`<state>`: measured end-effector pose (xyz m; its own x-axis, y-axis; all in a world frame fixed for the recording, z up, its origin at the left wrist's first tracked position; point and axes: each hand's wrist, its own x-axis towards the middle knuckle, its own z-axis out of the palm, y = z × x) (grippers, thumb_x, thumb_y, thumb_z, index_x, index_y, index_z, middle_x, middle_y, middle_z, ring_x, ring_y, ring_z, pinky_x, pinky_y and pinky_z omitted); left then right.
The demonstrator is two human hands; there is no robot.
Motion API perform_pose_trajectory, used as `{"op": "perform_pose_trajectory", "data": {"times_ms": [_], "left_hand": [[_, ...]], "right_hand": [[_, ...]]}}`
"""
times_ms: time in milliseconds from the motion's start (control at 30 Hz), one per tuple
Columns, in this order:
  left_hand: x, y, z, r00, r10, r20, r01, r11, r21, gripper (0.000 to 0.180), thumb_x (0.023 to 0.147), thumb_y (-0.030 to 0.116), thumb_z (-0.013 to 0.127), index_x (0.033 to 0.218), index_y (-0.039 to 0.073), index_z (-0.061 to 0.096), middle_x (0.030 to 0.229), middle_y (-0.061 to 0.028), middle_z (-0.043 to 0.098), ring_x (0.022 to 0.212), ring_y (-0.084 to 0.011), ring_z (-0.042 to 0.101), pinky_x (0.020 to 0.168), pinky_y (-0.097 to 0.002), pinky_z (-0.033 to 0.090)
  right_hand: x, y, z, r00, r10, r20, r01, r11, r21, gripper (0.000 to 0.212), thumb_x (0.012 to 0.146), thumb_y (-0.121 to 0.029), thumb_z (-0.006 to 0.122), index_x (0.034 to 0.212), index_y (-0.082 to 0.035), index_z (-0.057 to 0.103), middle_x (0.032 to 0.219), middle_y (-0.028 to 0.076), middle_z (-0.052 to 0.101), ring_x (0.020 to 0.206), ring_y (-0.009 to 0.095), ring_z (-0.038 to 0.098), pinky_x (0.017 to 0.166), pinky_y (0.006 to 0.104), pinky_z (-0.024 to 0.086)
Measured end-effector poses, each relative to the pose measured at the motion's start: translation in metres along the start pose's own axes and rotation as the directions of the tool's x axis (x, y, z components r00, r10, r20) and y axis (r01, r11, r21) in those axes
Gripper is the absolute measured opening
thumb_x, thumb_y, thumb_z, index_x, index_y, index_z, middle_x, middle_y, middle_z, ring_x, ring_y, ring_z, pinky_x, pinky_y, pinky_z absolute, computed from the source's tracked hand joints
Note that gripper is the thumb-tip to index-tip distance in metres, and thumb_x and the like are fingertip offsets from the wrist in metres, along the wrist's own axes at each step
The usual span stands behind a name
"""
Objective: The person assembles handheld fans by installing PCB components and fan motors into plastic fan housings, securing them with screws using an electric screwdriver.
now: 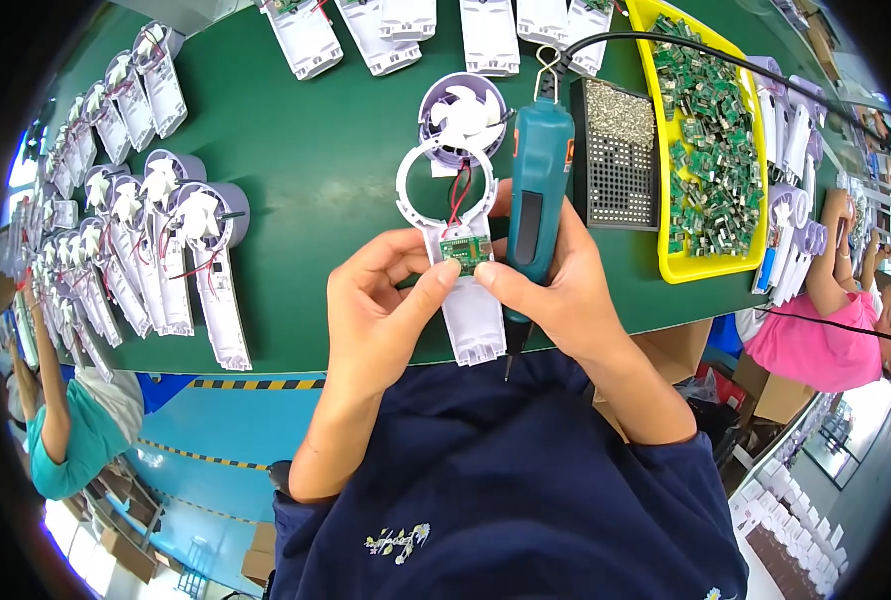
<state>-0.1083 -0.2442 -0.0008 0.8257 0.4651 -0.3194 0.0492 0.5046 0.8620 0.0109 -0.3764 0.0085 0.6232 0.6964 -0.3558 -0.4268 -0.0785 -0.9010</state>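
Observation:
My left hand (pixel 375 310) is closed on the side of a white plastic fan housing (pixel 473 325), which has an open ring at its far end. A small green circuit board (pixel 464 249) sits in the handle part, with both my thumbs pressing at its near edge. Red and dark wires (pixel 458 195) run from the board through the ring toward a round purple-grey fan head (pixel 462 115) with white blades. My right hand (pixel 575 300) steadies the housing and also grips a teal electric screwdriver (pixel 542 150), its bit pointing toward me.
Right of the screwdriver lies a black perforated tray (pixel 615 212) of small screws. Beyond it stands a yellow tray (pixel 677 268) heaped with circuit boards. Rows of part-built fans (pixel 205 220) cover the left; white shells (pixel 490 40) line the far side. People work at both sides.

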Motion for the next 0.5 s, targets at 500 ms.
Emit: {"op": "perform_pose_trajectory", "data": {"times_ms": [500], "left_hand": [[-0.0021,-0.0006,0.0009,1.000,-0.001,0.006,0.001,1.000,0.005,0.025,0.089,-0.006,0.064,0.113,-0.010,0.058,0.102,-0.0132,0.070,0.096,-0.0151,0.067,0.084,-0.0292,0.057]], "right_hand": [[-0.0018,0.0048,0.0016,0.999,-0.041,-0.017,0.041,0.999,-0.036,0.059,0.077,-0.003,0.077,0.127,-0.005,0.046,0.113,0.004,0.053,0.091,0.011,0.057,0.078,0.0284,0.052]]}}
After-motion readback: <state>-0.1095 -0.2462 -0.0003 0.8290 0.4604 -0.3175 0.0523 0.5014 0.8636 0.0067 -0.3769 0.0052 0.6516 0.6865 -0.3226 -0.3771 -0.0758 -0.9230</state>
